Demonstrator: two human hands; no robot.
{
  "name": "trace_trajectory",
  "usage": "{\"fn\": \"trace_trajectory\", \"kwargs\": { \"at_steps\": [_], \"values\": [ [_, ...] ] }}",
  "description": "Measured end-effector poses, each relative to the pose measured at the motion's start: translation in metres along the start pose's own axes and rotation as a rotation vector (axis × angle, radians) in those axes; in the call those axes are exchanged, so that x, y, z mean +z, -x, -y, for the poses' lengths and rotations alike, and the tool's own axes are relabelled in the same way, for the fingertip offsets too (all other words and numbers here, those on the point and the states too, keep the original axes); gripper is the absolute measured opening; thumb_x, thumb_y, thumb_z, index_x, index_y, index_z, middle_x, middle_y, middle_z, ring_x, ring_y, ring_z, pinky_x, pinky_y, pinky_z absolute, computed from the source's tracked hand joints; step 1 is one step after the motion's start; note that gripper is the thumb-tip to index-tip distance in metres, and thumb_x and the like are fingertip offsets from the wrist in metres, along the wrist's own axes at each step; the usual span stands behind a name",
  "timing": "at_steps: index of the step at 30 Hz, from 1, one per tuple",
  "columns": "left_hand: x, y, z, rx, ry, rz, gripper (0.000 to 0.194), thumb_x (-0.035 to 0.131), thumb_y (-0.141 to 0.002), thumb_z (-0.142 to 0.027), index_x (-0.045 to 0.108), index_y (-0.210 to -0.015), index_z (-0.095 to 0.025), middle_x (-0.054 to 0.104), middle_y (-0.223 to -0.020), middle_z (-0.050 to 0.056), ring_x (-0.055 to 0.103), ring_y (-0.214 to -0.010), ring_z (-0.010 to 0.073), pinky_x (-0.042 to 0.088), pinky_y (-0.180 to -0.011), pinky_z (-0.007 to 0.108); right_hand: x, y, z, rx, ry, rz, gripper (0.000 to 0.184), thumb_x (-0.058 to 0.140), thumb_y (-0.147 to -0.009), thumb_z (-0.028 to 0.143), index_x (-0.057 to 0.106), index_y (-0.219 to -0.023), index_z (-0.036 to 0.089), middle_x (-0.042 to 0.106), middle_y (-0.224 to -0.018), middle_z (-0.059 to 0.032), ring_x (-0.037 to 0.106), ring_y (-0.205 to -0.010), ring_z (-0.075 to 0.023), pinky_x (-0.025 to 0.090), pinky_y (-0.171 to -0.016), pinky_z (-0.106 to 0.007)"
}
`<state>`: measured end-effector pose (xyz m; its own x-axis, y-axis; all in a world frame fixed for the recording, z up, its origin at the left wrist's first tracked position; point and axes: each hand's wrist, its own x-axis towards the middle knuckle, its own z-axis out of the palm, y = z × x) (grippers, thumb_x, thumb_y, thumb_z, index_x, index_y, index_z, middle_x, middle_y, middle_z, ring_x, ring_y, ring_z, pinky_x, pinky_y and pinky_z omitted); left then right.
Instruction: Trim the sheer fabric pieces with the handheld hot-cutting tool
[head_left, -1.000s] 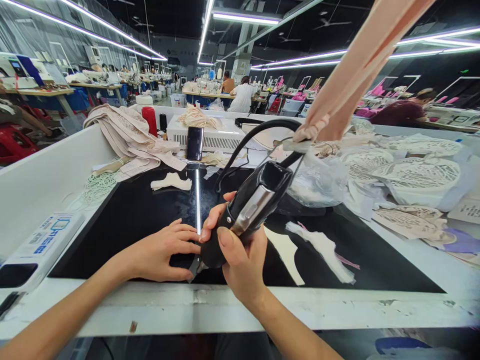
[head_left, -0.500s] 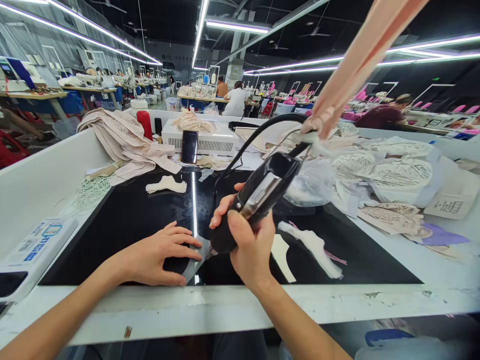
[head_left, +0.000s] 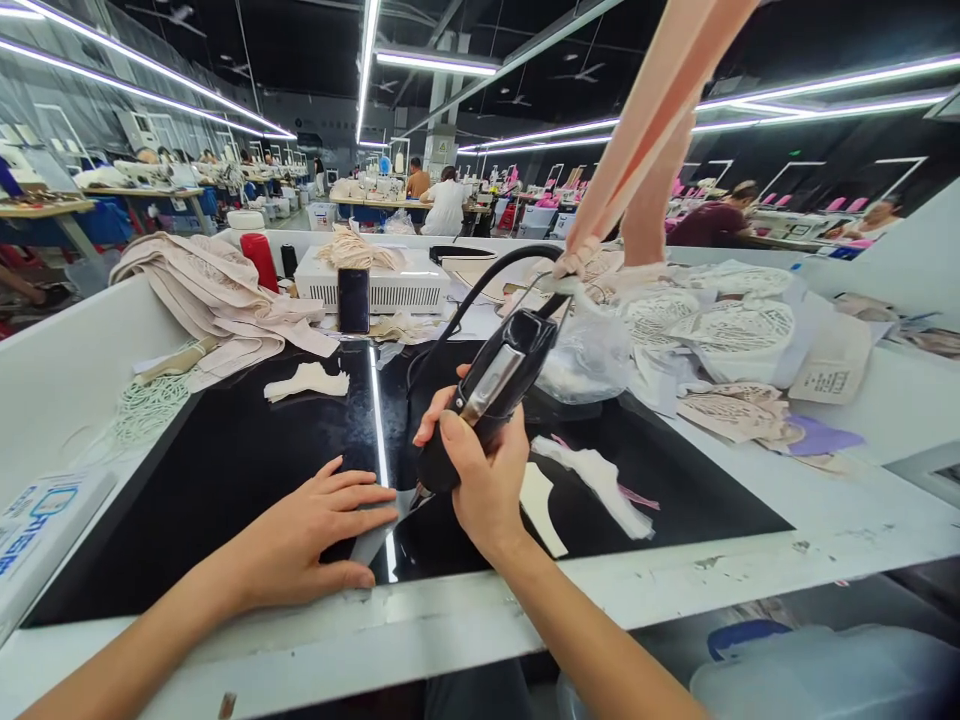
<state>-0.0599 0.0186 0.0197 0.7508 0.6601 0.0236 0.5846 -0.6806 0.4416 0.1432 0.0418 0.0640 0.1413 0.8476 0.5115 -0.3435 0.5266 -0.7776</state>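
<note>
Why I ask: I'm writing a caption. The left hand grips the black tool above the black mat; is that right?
Not quite: the hand is wrong. In the head view, the right hand, not the left hand, grips the black tool above the black mat.

Grey film [head_left: 373, 543] partly hidden beneath left fingers [head_left: 358, 497]

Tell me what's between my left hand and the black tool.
In the head view, a thin translucent piece spans the gap from the left hand to the black tool.

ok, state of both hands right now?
Left hand: open, resting on the sheer piece.
Right hand: closed, holding the black tool.
</note>
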Motion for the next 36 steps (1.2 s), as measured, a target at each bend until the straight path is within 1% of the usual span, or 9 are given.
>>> {"fn": "trace_trajectory", "kwargs": {
  "at_steps": [5, 10, 15, 18, 21, 24, 28, 32, 36],
  "values": [
    [0.001, 0.000, 0.002, 0.015, -0.043, -0.005, 0.060, 0.059, -0.094, -0.057, 0.044, -0.149, -0.039, 0.049, -0.155, 0.003, 0.041, -0.144, 0.0322, 0.016, -0.121, 0.063, 0.001, 0.001, -0.001, 0.010, 0.003, 0.007, 0.024, 0.073, -0.084, 0.026, 0.055, -0.100, 0.025, 0.066, -0.079, 0.0070, 0.062, -0.060, -0.0088, 0.054, -0.060, -0.023],
    [0.001, 0.000, 0.002, 0.016, -0.063, -0.002, 0.060, 0.058, -0.095, -0.057, 0.042, -0.150, -0.040, 0.048, -0.155, 0.002, 0.040, -0.144, 0.0322, 0.019, -0.121, 0.064, 0.002, 0.001, -0.001, 0.035, 0.028, -0.003, 0.021, 0.072, -0.083, 0.026, 0.055, -0.095, 0.023, 0.066, -0.077, 0.0062, 0.061, -0.058, -0.0085, 0.053, -0.057, -0.022],
    [0.002, 0.001, 0.003, 0.005, -0.083, 0.022, 0.059, 0.055, -0.096, -0.058, 0.040, -0.150, -0.042, 0.046, -0.156, 0.001, 0.039, -0.145, 0.0326, 0.020, -0.119, 0.068, 0.001, -0.002, 0.000, 0.020, 0.052, -0.013, 0.020, 0.071, -0.083, 0.026, 0.055, -0.093, 0.023, 0.065, -0.075, 0.0062, 0.061, -0.057, -0.0086, 0.053, -0.057, -0.023],
    [0.002, 0.002, 0.004, 0.007, -0.086, 0.012, 0.062, 0.056, -0.095, -0.057, 0.038, -0.152, -0.040, 0.047, -0.156, 0.002, 0.040, -0.144, 0.0324, 0.021, -0.119, 0.068, -0.004, -0.007, 0.003, -0.014, 0.046, -0.033, 0.020, 0.072, -0.082, 0.027, 0.055, -0.093, 0.023, 0.065, -0.076, 0.0060, 0.060, -0.058, -0.0086, 0.052, -0.058, -0.023],
    [-0.001, 0.001, 0.005, 0.010, -0.097, -0.003, 0.061, 0.055, -0.098, -0.052, 0.036, -0.153, -0.036, 0.046, -0.156, 0.004, 0.039, -0.145, 0.0316, 0.021, -0.120, 0.066, -0.009, -0.011, 0.006, -0.025, 0.042, -0.039, 0.021, 0.072, -0.081, 0.028, 0.055, -0.092, 0.023, 0.064, -0.076, 0.0062, 0.059, -0.057, -0.0086, 0.052, -0.058, -0.023],
    [-0.006, -0.006, 0.003, 0.036, -0.127, -0.005, 0.055, 0.053, -0.100, -0.046, 0.039, -0.153, -0.034, 0.048, -0.155, 0.004, 0.040, -0.145, 0.0296, 0.021, -0.121, 0.063, -0.012, -0.013, 0.008, -0.013, 0.039, -0.045, 0.022, 0.072, -0.081, 0.028, 0.055, -0.093, 0.023, 0.064, -0.076, 0.0068, 0.059, -0.057, -0.0084, 0.052, -0.059, -0.023],
    [-0.010, -0.025, -0.001, 0.091, -0.173, 0.008, 0.052, 0.050, -0.102, -0.046, 0.043, -0.150, -0.031, 0.051, -0.153, 0.005, 0.043, -0.142, 0.0278, 0.021, -0.123, 0.059, -0.012, -0.012, 0.007, -0.015, 0.052, -0.046, 0.022, 0.072, -0.081, 0.028, 0.053, -0.091, 0.023, 0.064, -0.076, 0.0067, 0.059, -0.057, -0.0088, 0.051, -0.058, -0.023],
    [-0.008, -0.039, 0.000, 0.105, -0.180, -0.002, 0.046, 0.045, -0.105, -0.041, 0.044, -0.150, -0.030, 0.053, -0.150, 0.006, 0.045, -0.140, 0.0259, 0.024, -0.122, 0.055, -0.008, -0.012, 0.008, 0.002, 0.051, -0.037, 0.023, 0.071, -0.080, 0.026, 0.051, -0.090, 0.023, 0.062, -0.075, 0.0066, 0.058, -0.057, -0.0089, 0.051, -0.057, -0.024],
    [-0.003, -0.042, 0.004, 0.114, -0.206, -0.002, 0.048, 0.048, -0.103, -0.043, 0.046, -0.148, -0.029, 0.055, -0.148, 0.007, 0.046, -0.140, 0.0277, 0.027, -0.121, 0.056, -0.007, -0.012, 0.008, 0.017, 0.052, -0.035, 0.023, 0.070, -0.080, 0.026, 0.049, -0.089, 0.023, 0.061, -0.074, 0.0067, 0.058, -0.058, -0.0093, 0.051, -0.058, -0.024]
  ]
}}
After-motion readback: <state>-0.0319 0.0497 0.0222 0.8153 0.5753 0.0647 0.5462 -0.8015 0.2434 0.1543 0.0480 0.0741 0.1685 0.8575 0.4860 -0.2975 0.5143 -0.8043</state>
